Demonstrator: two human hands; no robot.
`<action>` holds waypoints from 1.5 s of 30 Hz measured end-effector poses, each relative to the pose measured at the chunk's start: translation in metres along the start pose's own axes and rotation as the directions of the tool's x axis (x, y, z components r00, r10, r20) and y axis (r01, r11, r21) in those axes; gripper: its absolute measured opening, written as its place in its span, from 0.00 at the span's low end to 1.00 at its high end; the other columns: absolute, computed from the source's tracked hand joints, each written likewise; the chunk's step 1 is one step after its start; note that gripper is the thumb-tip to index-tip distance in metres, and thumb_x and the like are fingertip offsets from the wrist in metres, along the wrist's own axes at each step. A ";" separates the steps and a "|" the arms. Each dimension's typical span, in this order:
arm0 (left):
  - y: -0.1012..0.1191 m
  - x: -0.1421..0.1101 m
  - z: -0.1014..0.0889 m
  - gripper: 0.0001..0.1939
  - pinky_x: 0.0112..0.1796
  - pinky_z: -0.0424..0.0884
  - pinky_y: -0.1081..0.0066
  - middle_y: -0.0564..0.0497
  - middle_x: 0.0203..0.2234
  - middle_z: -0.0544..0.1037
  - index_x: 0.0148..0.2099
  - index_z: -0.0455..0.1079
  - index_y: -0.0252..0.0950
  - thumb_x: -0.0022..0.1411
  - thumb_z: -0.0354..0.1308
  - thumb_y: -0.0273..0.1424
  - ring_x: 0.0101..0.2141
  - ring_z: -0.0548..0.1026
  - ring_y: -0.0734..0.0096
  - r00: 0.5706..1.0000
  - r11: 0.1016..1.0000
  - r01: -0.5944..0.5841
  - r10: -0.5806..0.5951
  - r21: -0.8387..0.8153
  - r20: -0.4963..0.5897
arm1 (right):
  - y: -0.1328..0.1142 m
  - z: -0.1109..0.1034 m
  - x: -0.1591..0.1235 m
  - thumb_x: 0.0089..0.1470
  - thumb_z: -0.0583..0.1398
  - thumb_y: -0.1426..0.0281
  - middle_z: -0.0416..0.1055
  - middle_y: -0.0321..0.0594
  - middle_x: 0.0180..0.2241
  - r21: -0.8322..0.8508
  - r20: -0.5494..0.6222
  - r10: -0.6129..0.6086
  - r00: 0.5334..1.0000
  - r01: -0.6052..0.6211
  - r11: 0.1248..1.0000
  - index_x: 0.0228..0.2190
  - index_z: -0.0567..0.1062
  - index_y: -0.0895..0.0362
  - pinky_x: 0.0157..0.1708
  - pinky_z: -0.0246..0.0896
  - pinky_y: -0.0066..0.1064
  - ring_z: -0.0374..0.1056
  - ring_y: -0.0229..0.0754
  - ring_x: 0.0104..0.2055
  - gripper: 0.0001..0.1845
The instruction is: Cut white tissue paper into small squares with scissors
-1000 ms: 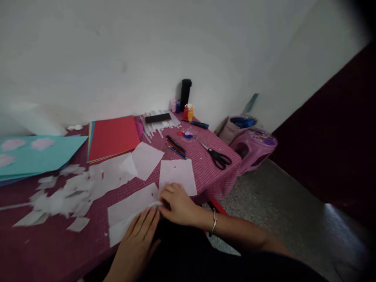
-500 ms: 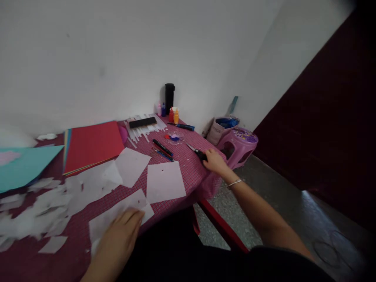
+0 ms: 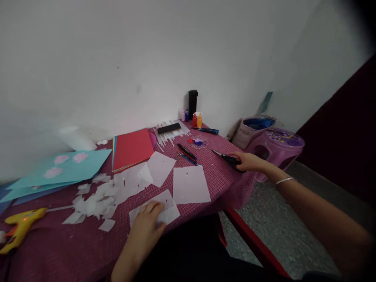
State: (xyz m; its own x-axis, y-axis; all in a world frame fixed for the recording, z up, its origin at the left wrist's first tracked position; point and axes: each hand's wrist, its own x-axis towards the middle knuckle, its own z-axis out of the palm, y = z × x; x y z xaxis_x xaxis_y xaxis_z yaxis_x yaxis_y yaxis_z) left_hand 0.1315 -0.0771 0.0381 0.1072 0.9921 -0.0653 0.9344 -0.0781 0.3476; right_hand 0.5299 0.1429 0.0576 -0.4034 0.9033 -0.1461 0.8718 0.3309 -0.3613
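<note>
My right hand (image 3: 249, 161) reaches to the table's right edge, its fingers closed round the black handles of the scissors (image 3: 225, 156), whose blades point back left. My left hand (image 3: 148, 223) lies flat, fingers spread, on a white paper sheet (image 3: 167, 207) at the near edge of the pink checked tablecloth (image 3: 217, 176). Another white sheet (image 3: 190, 185) lies between the two hands.
White paper scraps (image 3: 100, 196), a red card stack (image 3: 132, 148) and teal sheets (image 3: 64, 168) cover the left. A yellow glue gun (image 3: 20, 229) lies far left. Pens (image 3: 186, 152), paint bottles (image 3: 196, 119), a black flask (image 3: 192, 102) stand behind. A purple stool (image 3: 276, 149) sits right of the table.
My right hand left the paper at the near edge, crossed to the right and closed on the scissors. My left hand stayed on the sheet. The view swung about.
</note>
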 end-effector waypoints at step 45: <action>-0.018 0.015 -0.011 0.12 0.28 0.58 0.74 0.55 0.23 0.65 0.23 0.63 0.36 0.55 0.52 0.35 0.26 0.63 0.75 0.965 0.946 0.017 0.069 -0.322 0.253 | -0.140 0.034 -0.022 0.45 0.63 0.73 0.63 0.45 0.45 -0.031 0.183 -0.870 0.457 0.888 0.460 0.57 0.64 0.48 0.51 0.49 0.43 0.57 0.51 0.48 0.36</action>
State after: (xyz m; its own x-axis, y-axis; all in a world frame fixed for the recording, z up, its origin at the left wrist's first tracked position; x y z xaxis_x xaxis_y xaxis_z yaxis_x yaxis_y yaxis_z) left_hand 0.1127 -0.0602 0.0413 0.2536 0.9271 -0.2760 0.7767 -0.0251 0.6294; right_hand 0.4069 0.0673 0.0798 -0.9940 0.0750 0.0796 0.0512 0.9622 -0.2676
